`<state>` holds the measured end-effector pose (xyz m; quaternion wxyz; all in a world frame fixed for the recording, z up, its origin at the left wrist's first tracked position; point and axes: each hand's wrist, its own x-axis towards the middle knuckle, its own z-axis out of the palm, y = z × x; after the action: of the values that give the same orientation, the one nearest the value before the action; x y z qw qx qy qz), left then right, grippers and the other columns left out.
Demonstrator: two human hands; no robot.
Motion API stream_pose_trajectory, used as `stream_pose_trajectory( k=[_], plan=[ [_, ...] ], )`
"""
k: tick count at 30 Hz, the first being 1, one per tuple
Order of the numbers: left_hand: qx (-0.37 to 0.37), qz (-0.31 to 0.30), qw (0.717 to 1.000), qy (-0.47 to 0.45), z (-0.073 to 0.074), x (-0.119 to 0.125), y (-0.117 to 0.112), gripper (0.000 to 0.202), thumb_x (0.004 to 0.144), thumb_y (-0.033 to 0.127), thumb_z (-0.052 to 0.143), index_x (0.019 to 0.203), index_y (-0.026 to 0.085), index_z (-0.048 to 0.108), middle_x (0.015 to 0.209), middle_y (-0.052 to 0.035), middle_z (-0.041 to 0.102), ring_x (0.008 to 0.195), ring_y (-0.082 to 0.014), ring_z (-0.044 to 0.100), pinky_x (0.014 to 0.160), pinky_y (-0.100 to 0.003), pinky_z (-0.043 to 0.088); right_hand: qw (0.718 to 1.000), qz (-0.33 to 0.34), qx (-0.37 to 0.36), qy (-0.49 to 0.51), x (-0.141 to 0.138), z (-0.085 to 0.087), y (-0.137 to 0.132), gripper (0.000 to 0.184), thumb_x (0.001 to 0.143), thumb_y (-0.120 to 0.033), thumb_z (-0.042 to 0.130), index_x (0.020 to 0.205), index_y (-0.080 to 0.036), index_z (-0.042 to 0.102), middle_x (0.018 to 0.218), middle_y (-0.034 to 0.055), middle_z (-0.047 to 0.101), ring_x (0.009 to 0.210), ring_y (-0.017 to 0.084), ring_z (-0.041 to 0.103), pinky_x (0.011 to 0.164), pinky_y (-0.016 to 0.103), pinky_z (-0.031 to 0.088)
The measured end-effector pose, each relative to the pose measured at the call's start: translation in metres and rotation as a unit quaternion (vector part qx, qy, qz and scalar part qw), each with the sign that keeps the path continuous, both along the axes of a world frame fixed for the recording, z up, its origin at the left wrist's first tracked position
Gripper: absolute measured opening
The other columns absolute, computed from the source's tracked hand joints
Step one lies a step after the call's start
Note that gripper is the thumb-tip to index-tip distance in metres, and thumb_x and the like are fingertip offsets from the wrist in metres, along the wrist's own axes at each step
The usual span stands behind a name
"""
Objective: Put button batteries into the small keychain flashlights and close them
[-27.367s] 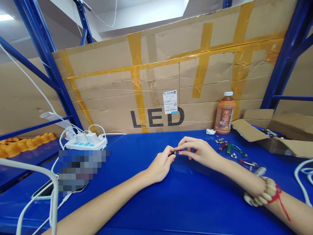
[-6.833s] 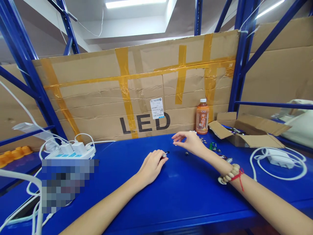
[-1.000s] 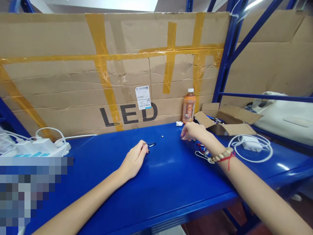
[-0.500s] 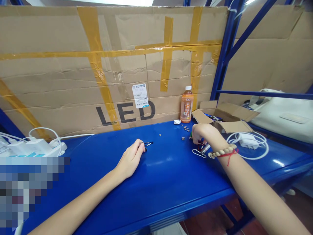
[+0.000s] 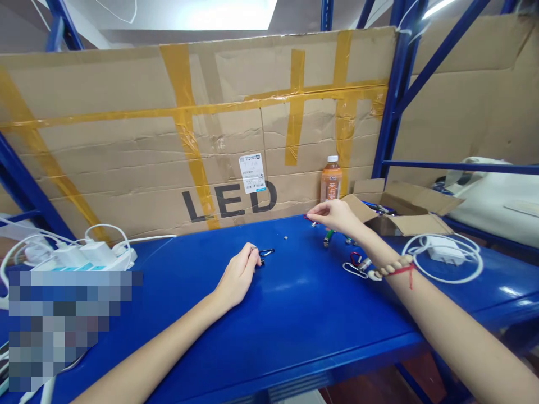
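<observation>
Right hand (image 5: 339,216), pinching a red item (image 5: 306,216), partly hides the drink bottle (image 5: 331,182) near an open carton (image 5: 421,225); left hand (image 5: 236,276) grips a carabiner (image 5: 268,252).

the area contains two hands (image 5: 236,276), one black clip (image 5: 266,252), one bottle (image 5: 331,182) and one open carton (image 5: 423,225). one power strip (image 5: 120,260) carries two adapters (image 5: 99,253).

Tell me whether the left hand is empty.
No, the left hand is closed on a small item, with a black clip sticking out beyond it over the blue table.
</observation>
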<state>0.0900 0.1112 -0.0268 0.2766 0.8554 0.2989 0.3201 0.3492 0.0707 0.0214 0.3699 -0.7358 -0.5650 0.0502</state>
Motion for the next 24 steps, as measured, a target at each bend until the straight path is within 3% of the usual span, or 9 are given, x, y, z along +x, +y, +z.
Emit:
stream_pose_trajectory(
  k=[3, 9, 14, 20, 24],
  plan=[
    [-0.037, 0.006, 0.999, -0.031, 0.001, 0.001, -0.001, 0.031, 0.090, 0.041, 0.027, 0.073, 0.020, 0.041, 0.067, 0.0014, 0.054, 0.062, -0.0128, 0.050, 0.065, -0.026, 0.038, 0.988, 0.090, 0.053, 0.109, -0.022, -0.007, 0.007, 0.029, 0.072, -0.034, 0.060, 0.088, -0.011, 0.069, 0.074, 0.0060, 0.069, 0.062, 0.012, 0.060, 0.050, 0.018, 0.044],
    [-0.064, 0.006, 0.995, -0.075, 0.003, 0.001, -0.003, 0.028, 0.082, 0.044, 0.045, 0.071, 0.020, 0.033, 0.068, 0.0019, 0.058, 0.065, -0.0133, 0.055, 0.064, -0.025, 0.041, 0.929, 0.207, -0.006, 0.308, -0.070, -0.018, 0.007, 0.032, 0.071, -0.035, 0.063, 0.093, -0.013, 0.066, 0.082, 0.0058, 0.068, 0.063, 0.008, 0.057, 0.044, 0.014, 0.040],
    [-0.079, -0.011, 0.991, -0.105, -0.002, 0.001, 0.002, 0.027, 0.085, 0.043, 0.041, 0.072, 0.020, 0.033, 0.067, 0.0021, 0.059, 0.059, -0.0115, 0.055, 0.063, -0.024, 0.041, 0.883, 0.252, -0.020, 0.395, -0.091, -0.025, 0.003, 0.029, 0.067, -0.032, 0.067, 0.089, -0.013, 0.062, 0.084, 0.0070, 0.067, 0.069, 0.011, 0.061, 0.048, 0.015, 0.046],
    [-0.132, -0.042, 0.979, -0.153, -0.007, 0.002, 0.008, 0.030, 0.082, 0.045, 0.046, 0.072, 0.020, 0.032, 0.061, 0.0057, 0.048, 0.052, -0.0092, 0.053, 0.055, -0.021, 0.039, 0.902, 0.272, 0.004, 0.337, -0.102, -0.044, 0.008, 0.039, 0.069, -0.038, 0.063, 0.099, -0.015, 0.060, 0.078, 0.0062, 0.068, 0.070, 0.015, 0.063, 0.042, 0.018, 0.045],
    [-0.143, -0.050, 0.975, -0.160, -0.006, 0.002, 0.007, 0.029, 0.081, 0.043, 0.049, 0.072, 0.020, 0.032, 0.061, 0.0058, 0.048, 0.052, -0.0088, 0.052, 0.057, -0.022, 0.041, 0.921, 0.292, 0.022, 0.256, -0.105, -0.049, 0.008, 0.036, 0.071, -0.044, 0.059, 0.091, -0.015, 0.065, 0.079, 0.0062, 0.068, 0.064, 0.015, 0.061, 0.039, 0.018, 0.043]
  ],
)
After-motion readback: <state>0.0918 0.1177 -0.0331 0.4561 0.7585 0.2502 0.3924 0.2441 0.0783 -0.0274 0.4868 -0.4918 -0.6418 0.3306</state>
